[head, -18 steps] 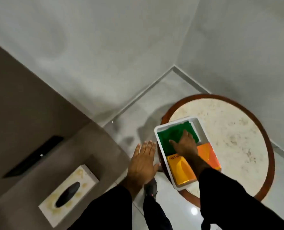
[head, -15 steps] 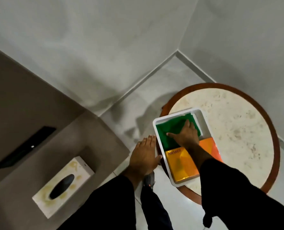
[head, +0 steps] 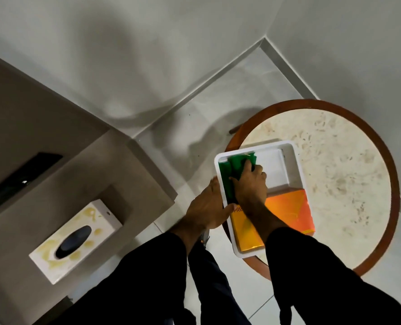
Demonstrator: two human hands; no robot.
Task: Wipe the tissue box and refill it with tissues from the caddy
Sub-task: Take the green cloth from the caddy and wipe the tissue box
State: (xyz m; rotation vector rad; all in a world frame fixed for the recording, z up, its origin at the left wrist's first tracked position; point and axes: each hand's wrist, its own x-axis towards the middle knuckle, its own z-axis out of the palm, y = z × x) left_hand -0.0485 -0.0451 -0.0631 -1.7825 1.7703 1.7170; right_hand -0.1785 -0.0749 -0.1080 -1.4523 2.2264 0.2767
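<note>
A round bench (head: 349, 174) at right carries the white caddy (head: 295, 160). Right hand (head: 249, 186) fingers bunch the green cloth (head: 230, 170) inside (orange tissue pack (head: 286, 212) alongside); left hand (head: 206, 207) grips the caddy's rim. Tissue box (head: 77, 240) sits lower left.

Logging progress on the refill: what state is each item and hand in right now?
Tissue box: on the ledge, slot empty.
Green cloth: bunched in the caddy.
Caddy: on the round table.
Orange tissue pack: sealed, in caddy.
Right hand: gripping cloth.
Left hand: steadying caddy's rim.
</note>
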